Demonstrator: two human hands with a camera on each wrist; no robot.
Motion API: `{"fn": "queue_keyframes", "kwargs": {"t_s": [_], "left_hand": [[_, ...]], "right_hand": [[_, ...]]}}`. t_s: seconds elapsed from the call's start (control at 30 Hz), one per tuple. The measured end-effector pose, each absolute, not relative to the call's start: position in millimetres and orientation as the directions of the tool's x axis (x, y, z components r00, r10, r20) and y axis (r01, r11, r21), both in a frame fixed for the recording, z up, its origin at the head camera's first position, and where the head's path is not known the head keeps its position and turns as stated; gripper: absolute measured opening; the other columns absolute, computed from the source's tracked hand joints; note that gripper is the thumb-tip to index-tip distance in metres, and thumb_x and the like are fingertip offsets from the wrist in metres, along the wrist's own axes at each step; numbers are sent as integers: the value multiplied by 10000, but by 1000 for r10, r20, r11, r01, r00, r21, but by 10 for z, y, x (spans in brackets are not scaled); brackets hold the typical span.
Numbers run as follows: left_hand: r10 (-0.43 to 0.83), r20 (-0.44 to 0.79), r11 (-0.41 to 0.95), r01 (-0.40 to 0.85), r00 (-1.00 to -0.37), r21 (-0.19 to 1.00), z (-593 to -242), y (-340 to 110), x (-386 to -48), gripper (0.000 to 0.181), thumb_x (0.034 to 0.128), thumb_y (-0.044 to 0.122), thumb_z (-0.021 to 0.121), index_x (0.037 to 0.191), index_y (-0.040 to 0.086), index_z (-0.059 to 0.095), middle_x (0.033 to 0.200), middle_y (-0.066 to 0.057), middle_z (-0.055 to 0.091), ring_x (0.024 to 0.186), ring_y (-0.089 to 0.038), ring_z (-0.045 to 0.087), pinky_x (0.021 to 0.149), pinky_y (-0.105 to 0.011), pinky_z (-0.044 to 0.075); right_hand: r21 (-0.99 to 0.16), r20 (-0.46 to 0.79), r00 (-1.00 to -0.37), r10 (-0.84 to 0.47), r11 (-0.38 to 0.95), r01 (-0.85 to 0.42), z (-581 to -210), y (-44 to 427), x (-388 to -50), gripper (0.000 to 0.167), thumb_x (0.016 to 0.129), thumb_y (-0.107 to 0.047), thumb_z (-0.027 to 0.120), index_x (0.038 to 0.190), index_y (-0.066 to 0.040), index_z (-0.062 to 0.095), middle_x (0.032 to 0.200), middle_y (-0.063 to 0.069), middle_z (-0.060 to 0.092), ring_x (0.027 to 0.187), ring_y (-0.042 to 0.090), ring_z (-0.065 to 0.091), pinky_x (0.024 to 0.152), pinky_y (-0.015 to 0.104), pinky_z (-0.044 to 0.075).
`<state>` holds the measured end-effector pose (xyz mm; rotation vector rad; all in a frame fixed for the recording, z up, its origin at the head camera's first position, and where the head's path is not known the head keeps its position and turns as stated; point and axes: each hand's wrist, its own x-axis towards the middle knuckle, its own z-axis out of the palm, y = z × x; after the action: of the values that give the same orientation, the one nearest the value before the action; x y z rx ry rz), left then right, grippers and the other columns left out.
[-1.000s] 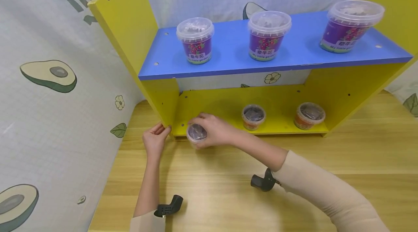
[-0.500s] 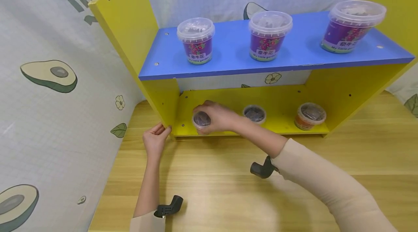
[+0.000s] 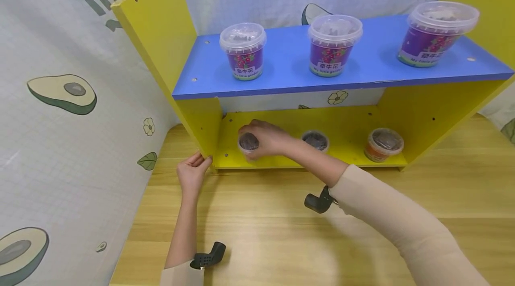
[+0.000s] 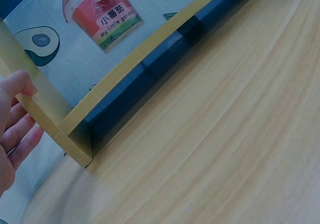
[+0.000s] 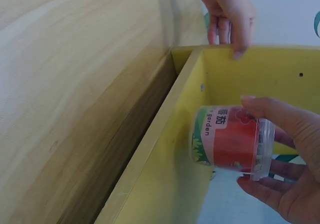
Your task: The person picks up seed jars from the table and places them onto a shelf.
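My right hand (image 3: 265,138) grips a small lidded plastic cup (image 3: 248,142) near its lid, at the left end of the yellow lower shelf (image 3: 277,118). Its red label (image 5: 232,139) with a green base shows in the right wrist view. In the left wrist view the cup (image 4: 107,16) appears above the shelf board's front edge; whether its base touches the board I cannot tell. My left hand (image 3: 193,172) holds the front edge of the yellow left side panel (image 4: 45,119) low down, thumb on one face and fingers on the other.
On the blue upper shelf (image 3: 281,62) stand three purple-labelled cups (image 3: 246,60). Two orange-labelled cups stand on the lower shelf: a middle cup (image 3: 315,139), partly behind my right forearm, and a right cup (image 3: 382,145). The wooden tabletop (image 3: 261,232) extends in front.
My right hand has carried the cup from in front of the lower shelf up and inward, over its left end. The left hand has stayed on the side panel.
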<state>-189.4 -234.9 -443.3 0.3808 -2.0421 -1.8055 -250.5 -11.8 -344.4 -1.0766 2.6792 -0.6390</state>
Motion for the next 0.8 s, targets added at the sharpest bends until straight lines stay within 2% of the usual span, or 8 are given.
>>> {"fn": "queue_keyframes", "kwargs": {"t_s": [0.13,0.37,0.63,0.8], "left_hand": [[-441,103,125,53,-892,991,-4444,-2351,-1889,326,745,-1,708,1058,-67,652,1025,-234,647,882,-190,669,703,-207,546],[-414,104,112,63,-904,992,-4453,-2349,-1882,312,755,-2,702,1056,-66,653,1036,-235,644,826,-73,668,718,-225,548],[-416,100,93,67,-904,993,-4449,-2349,-1884,310,754,-9,703,1054,-71,654,1036,-245,642,782,-10,658,713,-227,551],[-422,108,105,70,-900,992,-4448,-2355,-1892,314,756,-5,702,1058,-71,652,1037,-244,641,774,5,655,713,-224,550]], "right_hand": [[-444,-26,-730,-683,662,-604,-3456,-154,-2542,674,718,-272,785,1313,-128,503,1249,111,504,1035,245,509,855,379,499],[-439,-30,-742,-670,676,-593,-3503,-187,-2562,676,730,-271,778,1327,-137,489,1273,109,488,1058,251,500,862,392,500],[-448,-76,-726,-683,674,-587,-3563,-184,-2585,684,744,-250,771,1346,-131,468,1289,110,475,1096,256,475,908,403,471],[-453,-64,-717,-694,661,-599,-3579,-187,-2605,687,750,-250,766,1352,-124,460,1282,112,476,1094,253,478,913,397,471]]}}
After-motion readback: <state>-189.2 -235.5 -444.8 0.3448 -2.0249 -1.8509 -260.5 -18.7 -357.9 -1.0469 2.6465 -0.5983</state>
